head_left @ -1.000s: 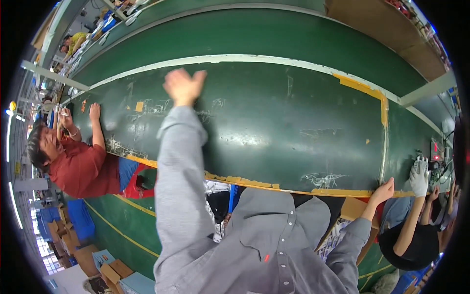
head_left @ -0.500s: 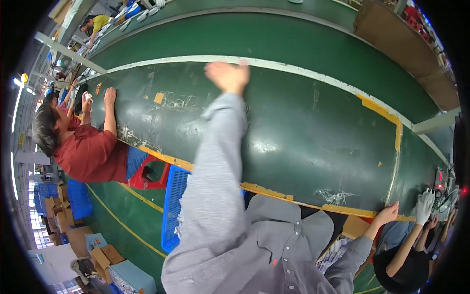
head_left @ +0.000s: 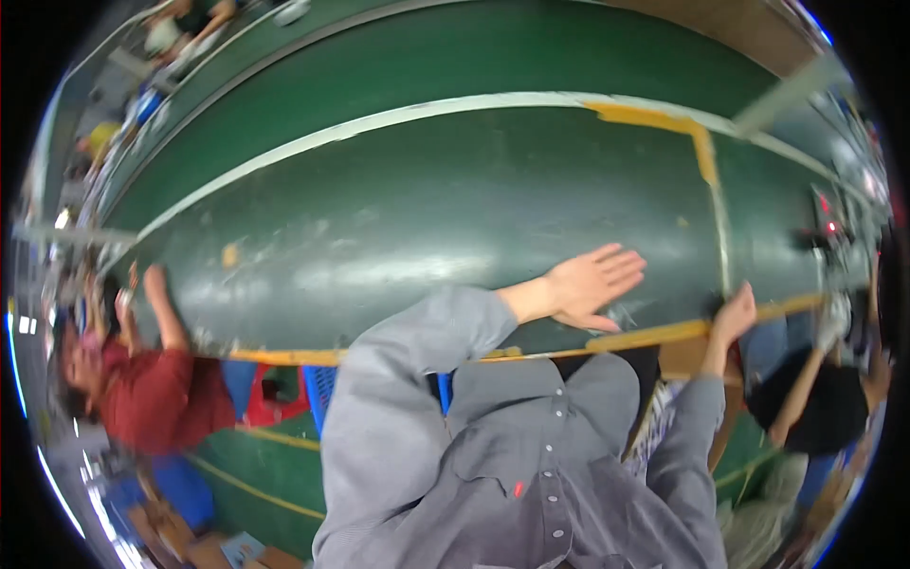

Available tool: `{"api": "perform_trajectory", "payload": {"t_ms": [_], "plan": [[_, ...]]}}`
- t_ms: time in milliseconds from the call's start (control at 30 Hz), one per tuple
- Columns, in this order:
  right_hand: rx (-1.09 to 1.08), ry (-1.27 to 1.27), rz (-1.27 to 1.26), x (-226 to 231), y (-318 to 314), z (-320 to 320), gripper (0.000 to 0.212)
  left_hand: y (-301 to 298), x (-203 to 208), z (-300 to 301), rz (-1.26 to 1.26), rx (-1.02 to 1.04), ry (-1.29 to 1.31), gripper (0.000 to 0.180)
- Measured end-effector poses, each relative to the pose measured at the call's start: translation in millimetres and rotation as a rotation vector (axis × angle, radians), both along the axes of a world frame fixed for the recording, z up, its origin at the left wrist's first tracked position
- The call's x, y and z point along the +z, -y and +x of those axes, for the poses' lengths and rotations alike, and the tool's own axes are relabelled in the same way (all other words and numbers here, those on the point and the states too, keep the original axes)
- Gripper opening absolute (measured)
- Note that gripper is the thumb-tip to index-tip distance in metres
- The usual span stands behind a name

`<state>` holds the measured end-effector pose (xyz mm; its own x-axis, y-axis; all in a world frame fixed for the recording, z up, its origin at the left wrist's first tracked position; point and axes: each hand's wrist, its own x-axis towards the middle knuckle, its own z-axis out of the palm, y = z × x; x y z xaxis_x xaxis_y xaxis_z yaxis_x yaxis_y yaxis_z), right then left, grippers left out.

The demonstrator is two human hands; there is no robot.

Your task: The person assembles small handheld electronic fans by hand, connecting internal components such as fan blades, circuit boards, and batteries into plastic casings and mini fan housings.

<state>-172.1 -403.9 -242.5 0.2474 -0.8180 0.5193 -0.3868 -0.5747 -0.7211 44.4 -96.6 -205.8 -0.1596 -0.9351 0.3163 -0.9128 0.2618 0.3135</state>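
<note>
A factory floor or large workshop — people work along one long green desk (head_left: 427, 199), its near edge bound in worn yellow tape (head_left: 654, 337). A co-worker in dark red (head_left: 156, 403) is at the left end, close to a red stool (head_left: 256, 406); another co-worker (head_left: 810, 403) is at the right end, near a device with red lights (head_left: 829, 226). Past the far edge runs a second green surface (head_left: 531, 47). Below the near edge — a blue crate (head_left: 320, 394), cardboard boxes (head_left: 156, 526), and yellow lines (head_left: 256, 491) on a green floor (head_left: 294, 465).

Left hand (head_left: 592, 286) spread over tabletop (head_left: 427, 209); right hand (head_left: 735, 318) near edge (head_left: 654, 337).
</note>
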Motion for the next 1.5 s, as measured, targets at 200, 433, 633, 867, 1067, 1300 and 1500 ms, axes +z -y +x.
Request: {"api": "perform_trajectory", "payload": {"t_ms": [200, 433, 633, 867, 1067, 1300, 1500], "plan": [[-0.055, 0.042, 0.224, -4.4, 16.0, -34.9, 0.038, 3.7, -0.2, 50.9, -0.117, 0.247, 0.044, 0.084], [-0.125, -0.048, 0.148, -36.6, 51.2, -72.2, 0.036, -219.4, 48.0, 241.0, 0.059, 1.85, 0.132, 0.059], [-0.016, 0.235, 0.285, -4.7, -20.6, 17.6, 0.042, -484.2, 24.6, 193.4, 0.447, 2.409, -0.007, 0.111], [0.0, 0.258, 0.273, 14.5, -9.4, -13.2, 0.042, -208.9, 33.0, 126.9, 0.373, 0.912, 0.186, 0.098], [-0.06, 0.214, 0.283, 9.5, -7.9, -20.0, 0.043, -144.0, 21.8, 199.3, 0.264, 0.925, 0.145, 0.083], [-0.054, 0.305, 0.309, 17.6, -12.1, -21.7, 0.042, 88.8, 89.2, 137.2, 0.458, 0.517, -0.071, 0.066], [-0.038, 0.398, 0.348, 12.8, -5.2, -27.5, 0.039, 134.5, 47.0, 144.8, 0.167, 0.22, -0.006, 0.067]]}}
